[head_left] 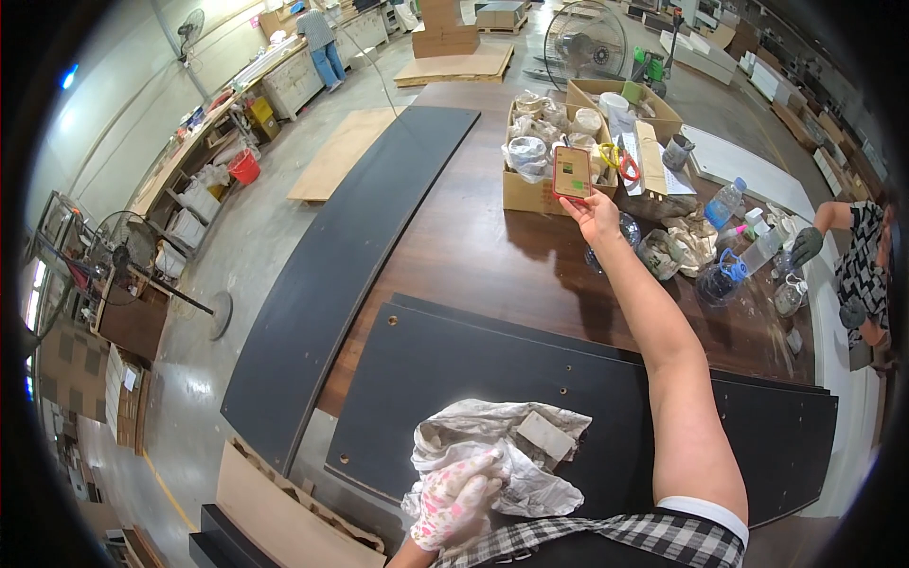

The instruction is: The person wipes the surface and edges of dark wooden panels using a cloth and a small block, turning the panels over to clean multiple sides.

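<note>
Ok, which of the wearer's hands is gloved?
The left hand, on the crumpled cloth, in a pink-patterned white glove; the right hand, holding the phone, is bare.

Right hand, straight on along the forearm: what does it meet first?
Likely the nearer cardboard box, with the phone leading; depth is unclear, so the right hand might pass above it.

Over there, one table (454, 227), read as a clock: single panel (350, 275) at nine; stacked panels (379, 407) at six, bearing cloth (459, 424) and block (546, 435); cartons (540, 196) at one; bottles (724, 204) at three. On the floor: pedestal fan (123, 254), nine; another fan (584, 47) behind the cartons.
</note>
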A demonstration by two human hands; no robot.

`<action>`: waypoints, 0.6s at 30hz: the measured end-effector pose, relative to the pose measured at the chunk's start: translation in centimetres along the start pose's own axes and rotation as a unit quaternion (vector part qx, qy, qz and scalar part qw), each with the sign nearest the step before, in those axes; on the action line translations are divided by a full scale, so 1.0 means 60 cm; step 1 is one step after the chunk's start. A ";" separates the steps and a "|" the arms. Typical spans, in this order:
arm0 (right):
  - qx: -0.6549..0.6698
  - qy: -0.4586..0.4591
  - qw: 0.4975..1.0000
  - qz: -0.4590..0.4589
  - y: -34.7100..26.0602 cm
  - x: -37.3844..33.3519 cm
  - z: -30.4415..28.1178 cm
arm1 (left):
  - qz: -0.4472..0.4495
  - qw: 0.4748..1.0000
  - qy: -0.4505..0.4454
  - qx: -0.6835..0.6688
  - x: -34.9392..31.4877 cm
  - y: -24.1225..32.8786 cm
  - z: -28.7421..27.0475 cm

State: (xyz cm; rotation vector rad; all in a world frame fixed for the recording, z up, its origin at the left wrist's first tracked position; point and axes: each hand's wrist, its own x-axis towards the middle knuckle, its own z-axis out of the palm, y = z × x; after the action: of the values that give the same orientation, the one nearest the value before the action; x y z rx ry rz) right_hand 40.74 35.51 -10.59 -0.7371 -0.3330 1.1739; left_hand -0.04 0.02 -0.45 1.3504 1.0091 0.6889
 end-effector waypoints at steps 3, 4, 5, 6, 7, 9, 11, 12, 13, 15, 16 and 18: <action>0.027 -0.023 0.999 -0.017 0.007 -0.005 -0.010 | 0.015 0.999 0.004 -0.030 -0.001 -0.011 0.003; 0.031 -0.022 0.999 -0.020 0.010 -0.005 -0.013 | 0.016 0.999 0.004 -0.048 -0.002 -0.018 0.004; 0.036 -0.021 0.999 -0.023 0.014 -0.004 -0.015 | 0.016 0.998 0.005 -0.066 -0.002 -0.021 0.005; 0.030 -0.019 0.999 -0.029 0.013 0.000 -0.021 | 0.009 0.997 0.003 -0.079 -0.001 -0.019 0.006; 0.024 -0.017 0.999 -0.035 0.013 0.004 -0.025 | 0.001 0.996 0.002 -0.091 -0.001 -0.016 0.007; 0.020 -0.015 0.999 -0.045 0.017 0.008 -0.028 | -0.006 0.996 0.002 -0.094 -0.002 -0.014 0.007; 0.024 -0.014 0.998 -0.052 0.025 0.006 -0.026 | -0.003 0.997 0.005 -0.075 -0.004 -0.015 0.004; 0.028 -0.025 0.998 -0.060 0.027 0.007 -0.027 | -0.003 0.997 0.002 -0.082 -0.003 -0.015 0.005; 0.032 -0.035 0.997 -0.067 0.025 0.008 -0.029 | -0.002 0.996 -0.001 -0.089 -0.002 -0.015 0.006; 0.034 -0.044 0.995 -0.077 0.021 0.013 -0.028 | 0.014 0.998 -0.001 -0.062 0.000 -0.013 0.005; 0.035 -0.036 0.996 -0.079 0.019 0.016 -0.025 | 0.030 0.999 0.001 -0.027 0.002 -0.011 0.003; 0.037 -0.034 0.996 -0.075 0.014 0.031 -0.024 | 0.039 0.999 0.004 -0.001 0.003 -0.008 0.003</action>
State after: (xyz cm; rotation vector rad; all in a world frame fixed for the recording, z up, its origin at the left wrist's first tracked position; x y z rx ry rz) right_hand 41.67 36.86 -12.42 -0.5977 -0.3936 1.0648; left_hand 0.14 0.02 -0.95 1.3923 0.9647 0.7544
